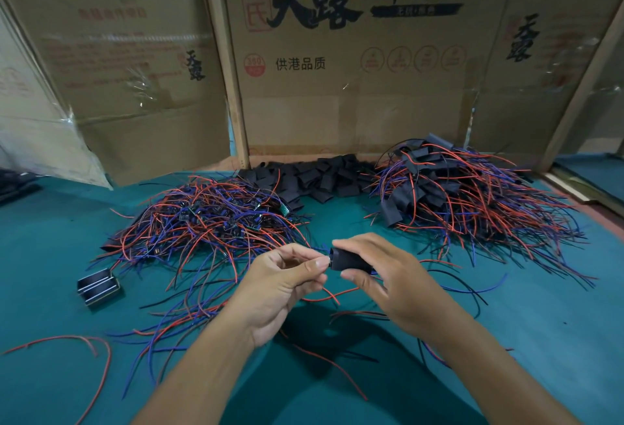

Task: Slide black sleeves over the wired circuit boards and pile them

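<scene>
**Black sleeve held between two hands over the green counter**

Both hands meet above the teal-green felt counter (67, 255), just in front of the loose heap of flat black sleeves (324, 176) lying against the printed cardboard wall (354, 70). The right hand (388, 276) has its fingers (351, 243) curled over the top of one black tubular sleeve (349, 260), with the thumb underneath, so the sleeve sits pinched between them. The left hand (280, 283) has thumb and forefinger closed together right at the sleeve's open left end; whatever they pinch there is too small to tell. Red and black wires (324, 296) trail down from between the hands onto the counter.

Left of the sleeve heap lies a tangled pile of bare circuit boards with red, blue and black wires (202, 218). Right of the heap is a bigger pile of sleeved boards (456, 195). Well to the left of the hands, a small black-and-metal block (98, 286) rests on the counter.
</scene>
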